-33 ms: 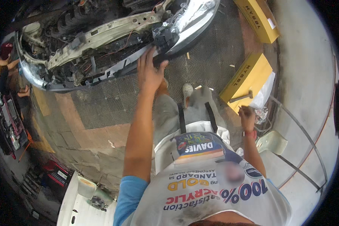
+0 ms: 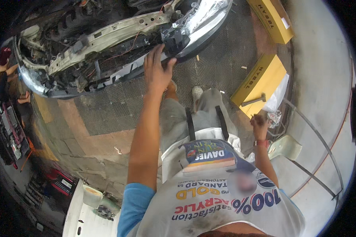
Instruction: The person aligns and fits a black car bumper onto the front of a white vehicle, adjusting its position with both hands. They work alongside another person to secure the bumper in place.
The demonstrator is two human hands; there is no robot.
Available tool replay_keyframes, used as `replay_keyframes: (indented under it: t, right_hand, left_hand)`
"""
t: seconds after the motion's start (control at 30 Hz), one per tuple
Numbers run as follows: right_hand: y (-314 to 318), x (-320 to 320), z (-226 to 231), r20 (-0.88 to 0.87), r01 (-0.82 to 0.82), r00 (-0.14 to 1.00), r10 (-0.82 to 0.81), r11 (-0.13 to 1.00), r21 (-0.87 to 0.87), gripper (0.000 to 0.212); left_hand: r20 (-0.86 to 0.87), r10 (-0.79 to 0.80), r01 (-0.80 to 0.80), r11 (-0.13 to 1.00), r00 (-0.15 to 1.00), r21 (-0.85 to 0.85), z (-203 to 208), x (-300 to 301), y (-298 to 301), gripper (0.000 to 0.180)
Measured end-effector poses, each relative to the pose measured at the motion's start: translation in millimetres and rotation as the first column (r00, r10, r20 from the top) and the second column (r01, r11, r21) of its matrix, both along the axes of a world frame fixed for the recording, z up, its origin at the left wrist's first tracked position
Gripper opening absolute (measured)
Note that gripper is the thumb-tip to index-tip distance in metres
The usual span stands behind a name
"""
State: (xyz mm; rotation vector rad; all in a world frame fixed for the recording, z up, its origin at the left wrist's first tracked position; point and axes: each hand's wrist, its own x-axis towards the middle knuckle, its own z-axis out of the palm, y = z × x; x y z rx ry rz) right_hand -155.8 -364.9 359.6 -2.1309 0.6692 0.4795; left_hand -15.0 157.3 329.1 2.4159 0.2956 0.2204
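Observation:
My left hand is open over the front of a car, fingers stretched forward and thumb apart. Its fingertips lie at or just above the edge of the silver-and-black front bumper; whether they touch it I cannot tell. To the right, my right hand is closed, its fingers curled near the lower corner of a long yellow box. What it holds, if anything, is too small to make out. A hammer-like tool lies on that box. Crumpled clear plastic is beside my right hand.
Exposed car-front framework fills the upper left. A second yellow box stands at the upper right. Near my right forearm is a pale chair. Someone crouches at far left, near loose car parts. Dark matting covers the floor.
My left hand has risen slightly toward the bumper, its fingers reaching a little farther. My right hand stays closed in nearly the same place.

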Motion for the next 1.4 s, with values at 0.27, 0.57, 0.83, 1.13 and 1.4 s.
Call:
replay_keyframes:
  t: [0.27, 0.57, 0.83, 1.13, 1.4]
  right_hand:
    - [59, -75, -1, -0.189, -0.169, 0.975, 0.119, 0.947, -0.272, 0.021]
    - [139, 48, 11, -0.194, -0.233, 0.962, 0.194, 0.951, -0.204, 0.025]
    - [166, 151, -2, -0.038, -0.238, 0.971, 0.237, 0.971, -0.019, 0.030]
    - [266, 220, 4, 0.105, -0.318, 0.948, 0.300, 0.911, 0.265, 0.027]
    - [272, 221, -2, 0.162, -0.380, 0.923, 0.348, 0.886, 0.264, 0.029]
  left_hand:
    - [0.054, -0.126, 0.131, 0.986, 0.991, -0.105, -23, 122, 36, 0.039]
    - [-0.025, -0.361, 0.354, 0.924, 0.932, -0.145, -36, 141, 33, 0.029]
    - [-0.197, -0.240, 0.159, 0.921, 0.951, -0.355, -15, 103, 23, 0.061]
    - [0.021, -0.156, 0.157, 0.986, 0.988, -0.049, -31, 84, 26, 0.079]
    - [-0.060, -0.260, 0.261, 0.965, 0.964, 0.008, -34, 74, 38, 0.065]
